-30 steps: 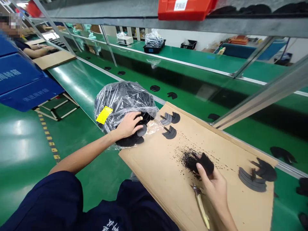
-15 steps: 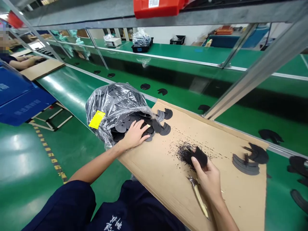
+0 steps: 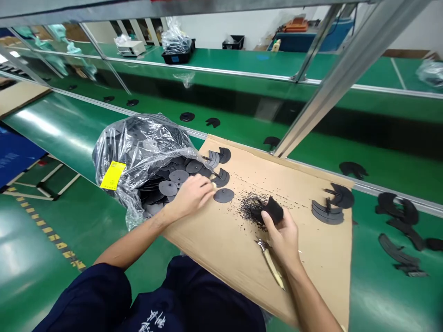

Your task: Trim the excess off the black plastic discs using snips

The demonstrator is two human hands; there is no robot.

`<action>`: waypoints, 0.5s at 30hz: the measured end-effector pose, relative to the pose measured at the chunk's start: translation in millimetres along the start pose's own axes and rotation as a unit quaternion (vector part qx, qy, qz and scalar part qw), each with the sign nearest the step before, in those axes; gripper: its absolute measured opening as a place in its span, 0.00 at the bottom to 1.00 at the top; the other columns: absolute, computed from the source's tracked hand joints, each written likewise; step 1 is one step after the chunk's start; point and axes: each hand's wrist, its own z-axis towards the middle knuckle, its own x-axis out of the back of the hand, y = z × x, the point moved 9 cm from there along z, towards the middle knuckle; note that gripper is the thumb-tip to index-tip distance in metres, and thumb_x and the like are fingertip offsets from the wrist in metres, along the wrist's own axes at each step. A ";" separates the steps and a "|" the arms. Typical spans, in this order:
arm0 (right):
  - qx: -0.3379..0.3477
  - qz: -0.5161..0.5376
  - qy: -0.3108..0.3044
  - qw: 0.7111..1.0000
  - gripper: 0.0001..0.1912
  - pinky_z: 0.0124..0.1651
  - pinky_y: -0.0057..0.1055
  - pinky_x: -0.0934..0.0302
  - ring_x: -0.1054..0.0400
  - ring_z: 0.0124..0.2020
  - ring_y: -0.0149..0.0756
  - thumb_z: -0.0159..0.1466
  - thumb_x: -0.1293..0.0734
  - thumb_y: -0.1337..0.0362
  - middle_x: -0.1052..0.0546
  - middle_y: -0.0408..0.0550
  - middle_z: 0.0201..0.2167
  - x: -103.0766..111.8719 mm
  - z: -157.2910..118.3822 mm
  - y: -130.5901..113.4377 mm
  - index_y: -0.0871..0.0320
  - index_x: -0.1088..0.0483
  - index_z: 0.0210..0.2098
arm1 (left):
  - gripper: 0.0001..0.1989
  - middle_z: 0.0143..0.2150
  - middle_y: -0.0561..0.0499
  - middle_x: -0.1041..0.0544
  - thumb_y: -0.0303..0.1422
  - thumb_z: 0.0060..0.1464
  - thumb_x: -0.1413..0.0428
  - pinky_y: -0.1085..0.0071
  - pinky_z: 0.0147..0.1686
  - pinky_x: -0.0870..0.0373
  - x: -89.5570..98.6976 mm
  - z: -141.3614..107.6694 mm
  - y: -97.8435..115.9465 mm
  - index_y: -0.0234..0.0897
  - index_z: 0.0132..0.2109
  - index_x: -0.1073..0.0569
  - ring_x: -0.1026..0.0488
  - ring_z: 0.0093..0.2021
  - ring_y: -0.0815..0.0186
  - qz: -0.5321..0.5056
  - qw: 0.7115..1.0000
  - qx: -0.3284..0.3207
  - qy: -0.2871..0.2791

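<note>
A clear plastic bag (image 3: 138,143) with a yellow label lies on its side, its mouth spilling flat black discs (image 3: 179,176). Just in front of that mouth is my left hand (image 3: 194,193), fingers bent together; whatever they may hold is hidden. One dark oval piece (image 3: 224,195) lies on the cardboard beside its fingertips. My right hand (image 3: 284,230) grips a black piece (image 3: 273,210) above a scatter of small black bits (image 3: 249,206). Cutters with pale yellow handles (image 3: 272,267) lie on the cardboard (image 3: 221,244), left of my right wrist.
Curved black parts (image 3: 327,213) rest at the cardboard's right end, and more (image 3: 398,244) on the green surface beyond. A slanted metal post (image 3: 332,83) rises behind the cardboard. Black parts (image 3: 212,122) are spaced along the green strip at the back.
My left hand has drawn back from the discs at the bag's mouth, and its fingers have closed together. An oval piece now lies apart on the cardboard. The view has shifted right.
</note>
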 end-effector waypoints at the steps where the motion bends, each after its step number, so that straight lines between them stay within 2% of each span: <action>1: -0.005 0.005 0.001 1.000 0.23 0.53 0.42 0.31 0.26 0.47 0.44 0.63 0.30 0.47 0.20 0.51 0.45 0.0 -0.2 0.4 0.56 0.27 0.49 | 0.10 0.41 0.45 0.24 0.34 0.68 0.50 0.65 0.39 0.36 -10.2 6.2 10.4 0.37 0.44 0.25 0.30 0.41 0.59 -0.010 0.999 -0.020 -0.030; 3: -0.016 0.016 -0.001 1.000 0.22 0.53 0.42 0.31 0.26 0.47 0.44 0.62 0.30 0.46 0.20 0.51 0.44 -0.7 -0.5 1.3 0.55 0.27 0.48 | 0.07 0.40 0.45 0.24 0.31 0.66 0.48 0.66 0.39 0.34 -30.3 17.7 20.5 0.37 0.43 0.25 0.29 0.42 0.59 -0.028 0.996 -0.021 -0.085; 6: -0.033 0.043 -0.007 0.999 0.23 0.54 0.42 0.31 0.27 0.49 0.44 0.62 0.30 0.46 0.20 0.51 0.46 -1.6 -1.7 2.5 0.55 0.27 0.48 | 0.05 0.37 0.46 0.26 0.27 0.62 0.46 0.67 0.37 0.32 -47.9 28.7 17.0 0.36 0.37 0.27 0.28 0.38 0.60 -0.057 0.990 0.017 -0.125; 8: -0.048 0.064 -0.011 0.997 0.24 0.52 0.41 0.30 0.27 0.48 0.44 0.62 0.30 0.46 0.21 0.51 0.46 -2.2 -3.3 4.2 0.55 0.27 0.50 | 0.06 0.35 0.47 0.27 0.26 0.62 0.47 0.68 0.35 0.31 -49.2 31.7 14.1 0.35 0.36 0.28 0.28 0.36 0.61 -0.071 0.989 0.021 -0.125; 10: -0.070 0.089 -0.014 0.993 0.25 0.46 0.39 0.28 0.26 0.44 0.43 0.60 0.28 0.46 0.21 0.50 0.45 -3.4 -5.4 7.3 0.55 0.27 0.50 | 0.05 0.35 0.48 0.27 0.26 0.63 0.48 0.69 0.34 0.29 -41.5 34.2 14.4 0.35 0.39 0.28 0.27 0.35 0.64 -0.140 0.986 0.023 -0.090; 12: -0.095 0.120 -0.018 0.988 0.26 0.39 0.36 0.28 0.27 0.39 0.40 0.58 0.27 0.46 0.21 0.49 0.41 -5.6 -7.6 10.6 0.55 0.27 0.49 | 0.08 0.39 0.48 0.26 0.27 0.64 0.50 0.72 0.34 0.27 -30.3 37.2 19.7 0.35 0.47 0.28 0.27 0.34 0.67 -0.283 0.958 0.025 -0.039; 15: -0.130 0.165 -0.033 0.977 0.25 0.33 0.33 0.28 0.28 0.34 0.37 0.56 0.24 0.47 0.21 0.47 0.37 -10.1 -11.2 13.4 0.54 0.26 0.46 | 0.12 0.44 0.45 0.25 0.29 0.66 0.50 0.71 0.38 0.25 -18.8 42.8 41.4 0.36 0.53 0.27 0.25 0.39 0.67 -0.470 0.882 -0.007 0.013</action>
